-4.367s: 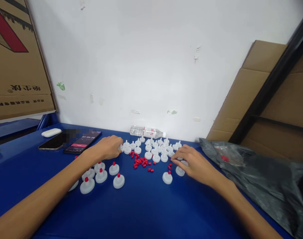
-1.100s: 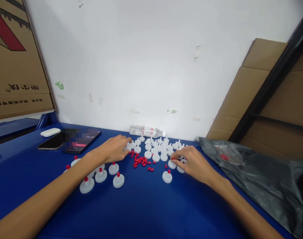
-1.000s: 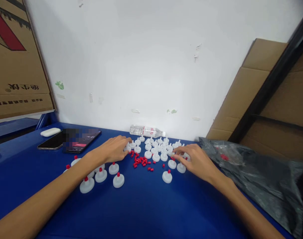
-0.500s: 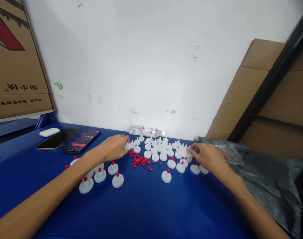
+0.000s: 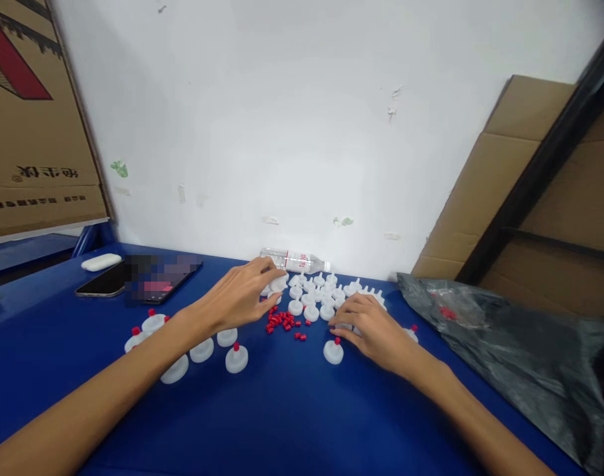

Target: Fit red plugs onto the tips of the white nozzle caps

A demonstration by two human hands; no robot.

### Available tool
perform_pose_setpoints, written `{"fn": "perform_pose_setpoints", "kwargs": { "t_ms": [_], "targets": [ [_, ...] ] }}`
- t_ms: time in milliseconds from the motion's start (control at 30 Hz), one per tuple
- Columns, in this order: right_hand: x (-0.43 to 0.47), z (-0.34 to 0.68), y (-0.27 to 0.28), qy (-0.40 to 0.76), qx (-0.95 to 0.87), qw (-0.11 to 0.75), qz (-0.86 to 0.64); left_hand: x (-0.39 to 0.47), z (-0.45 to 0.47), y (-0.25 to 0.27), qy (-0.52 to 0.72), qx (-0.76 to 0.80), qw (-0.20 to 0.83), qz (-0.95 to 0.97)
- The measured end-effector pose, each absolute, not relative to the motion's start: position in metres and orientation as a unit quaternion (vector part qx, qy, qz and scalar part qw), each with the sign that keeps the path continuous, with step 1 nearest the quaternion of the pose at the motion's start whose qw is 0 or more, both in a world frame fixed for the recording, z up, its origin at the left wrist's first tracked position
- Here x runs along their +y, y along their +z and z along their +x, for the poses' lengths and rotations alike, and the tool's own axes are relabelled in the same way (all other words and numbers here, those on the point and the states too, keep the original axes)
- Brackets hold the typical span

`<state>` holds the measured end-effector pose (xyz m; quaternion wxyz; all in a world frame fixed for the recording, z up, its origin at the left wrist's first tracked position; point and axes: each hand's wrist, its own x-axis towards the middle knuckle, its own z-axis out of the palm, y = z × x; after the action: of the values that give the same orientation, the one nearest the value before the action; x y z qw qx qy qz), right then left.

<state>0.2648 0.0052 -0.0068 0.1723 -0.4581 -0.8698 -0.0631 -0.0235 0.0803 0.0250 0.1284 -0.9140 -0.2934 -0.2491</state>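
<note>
My left hand [image 5: 245, 294] grips a white round cap with a nozzle [image 5: 278, 283] between thumb and fingers, at the left edge of a cluster of similar white nozzle caps [image 5: 310, 312]. My right hand [image 5: 376, 327] is low over the cluster's right front, fingers pinched at a small red tip, mostly hidden by them. Small loose red tips [image 5: 282, 320] lie between the hands. A white cap with a red tip on its nozzle [image 5: 333, 352] stands just below my right fingertips. More red-tipped caps [image 5: 236, 359] stand near my left forearm, which partly covers them.
A clear plastic bottle [image 5: 297, 262] lies along the wall behind the cluster. Two phones [image 5: 101, 281] and a white case [image 5: 102, 262] rest at the left. A grey plastic bag [image 5: 520, 357] covers the table's right side, with a clear bag [image 5: 458, 309] on it.
My right hand has moved left and nearer, from the cluster's right end to where a loose red tip lay. My left hand has shifted right, raising a white cap.
</note>
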Motion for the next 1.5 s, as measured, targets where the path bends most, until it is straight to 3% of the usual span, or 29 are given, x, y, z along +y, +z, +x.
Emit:
{"fn": "perform_pose_setpoints", "kwargs": {
  "t_ms": [567,700,900,1067,1500],
  "targets": [
    [0.007,0.267,-0.004,-0.094,-0.859,0.150,-0.481,0.056,0.000,0.018,-0.284,-0.191,0.148,-0.928],
    [0.000,0.262,0.005,-0.050,-0.850,0.208,-0.481,0.052,0.003,0.019,-0.269,-0.188,0.153,-0.932],
    [-0.009,0.248,0.006,0.066,-0.798,0.379,-0.464,0.051,0.006,0.015,-0.272,-0.178,0.160,-0.932],
    [-0.012,0.236,0.004,0.115,-0.769,0.452,-0.437,0.051,0.005,0.011,-0.265,-0.180,0.154,-0.935],
    [-0.013,0.230,-0.002,0.175,-0.760,0.461,-0.424,0.041,0.014,0.010,-0.278,-0.150,0.100,-0.944]
  ]
}}
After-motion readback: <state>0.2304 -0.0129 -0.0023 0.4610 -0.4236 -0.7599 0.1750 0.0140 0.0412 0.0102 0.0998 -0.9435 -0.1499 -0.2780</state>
